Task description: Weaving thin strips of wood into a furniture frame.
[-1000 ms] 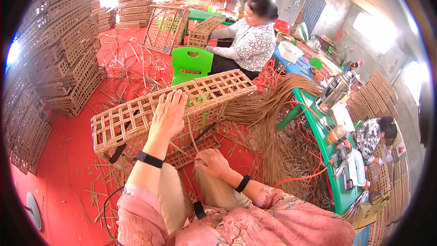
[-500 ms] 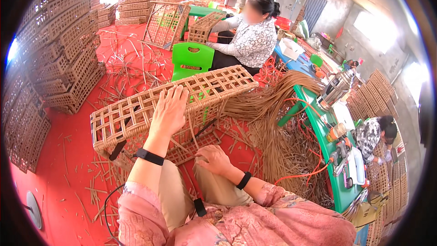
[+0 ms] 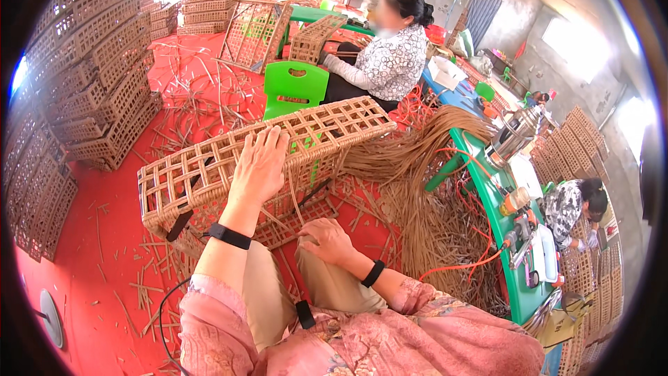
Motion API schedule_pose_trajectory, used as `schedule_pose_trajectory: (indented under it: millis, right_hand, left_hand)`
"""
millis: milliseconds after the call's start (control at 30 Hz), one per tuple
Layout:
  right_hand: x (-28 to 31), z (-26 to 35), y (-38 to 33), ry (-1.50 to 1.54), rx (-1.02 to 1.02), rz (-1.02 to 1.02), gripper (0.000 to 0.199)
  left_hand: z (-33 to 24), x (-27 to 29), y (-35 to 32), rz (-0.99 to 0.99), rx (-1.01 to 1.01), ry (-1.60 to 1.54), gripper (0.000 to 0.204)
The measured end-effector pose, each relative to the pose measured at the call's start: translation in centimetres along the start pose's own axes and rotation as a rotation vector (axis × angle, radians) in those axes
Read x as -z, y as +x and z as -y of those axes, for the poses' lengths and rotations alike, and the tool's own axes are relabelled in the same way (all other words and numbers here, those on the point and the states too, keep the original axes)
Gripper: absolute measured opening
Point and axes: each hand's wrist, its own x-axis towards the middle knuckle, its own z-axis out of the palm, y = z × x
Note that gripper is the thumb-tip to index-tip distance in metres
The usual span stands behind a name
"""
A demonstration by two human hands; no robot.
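A long, open-weave brown basket (image 3: 341, 125) lies tilted across my lap, its lattice face turned up. My left hand (image 3: 259, 167) lies flat on that lattice, fingers stretched forward and slightly apart. Beside my knee, my right hand (image 3: 328, 242) rests with loosely bent fingers and nothing visible in it. A loose woven strand (image 3: 295, 191) hangs from the basket's near edge and runs down close to the right fingertips. Whether they touch it is hard to make out. Dark frame bars show through the basket's near side.
Tall stacks of woven baskets (image 3: 104, 90) rise at the left. A green chair (image 3: 296, 87) stands beyond my basket, near a seated co-worker (image 3: 393, 56). Long brown strands (image 3: 431, 188) heap at the right beside a green table (image 3: 497, 223) with tools. Another person (image 3: 574, 209) works far right.
The seated co-worker leans back slightly and has shifted their arms at their own basket. My basket tilts very slightly; both my hands stay almost in place.
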Motion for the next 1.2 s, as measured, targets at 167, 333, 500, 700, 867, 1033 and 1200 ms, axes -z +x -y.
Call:
schedule_pose_trajectory:
  millis: [167,333,500,700,867,1033,1200]
  right_hand:
    - [0.07,-0.06,0.03,-0.001,-0.007,0.007,0.029]
    - [-0.04,-0.26,0.08,-0.004,-0.011,0.006,0.029]
    - [0.13,-0.10,0.07,-0.014,-0.016,0.007,0.029]
    - [0.07,-0.21,-0.03,0.005,-0.025,0.000,0.029]
    - [0.11,-0.18,-0.01,0.008,-0.017,-0.012,0.028]
    - [0.17,-0.03,0.12,0.004,-0.019,-0.006,0.028]
    - [-0.11,-0.36,0.09,-0.024,-0.051,0.032,0.029]
  left_hand:
    - [0.16,-0.16,-0.05,-0.021,-0.013,0.009,0.072]
    - [0.16,0.01,-0.04,-0.018,-0.012,0.003,0.072]
    - [-0.08,0.29,-0.11,-0.048,-0.026,0.001,0.056]
    - [-0.10,0.23,-0.19,-0.060,-0.031,0.011,0.056]
    - [-0.04,0.03,-0.17,-0.067,-0.037,0.019,0.058]
    - [-0.03,0.18,-0.16,-0.060,-0.031,0.011,0.057]
    - [-0.02,0.08,-0.14,-0.057,-0.023,-0.001,0.057]
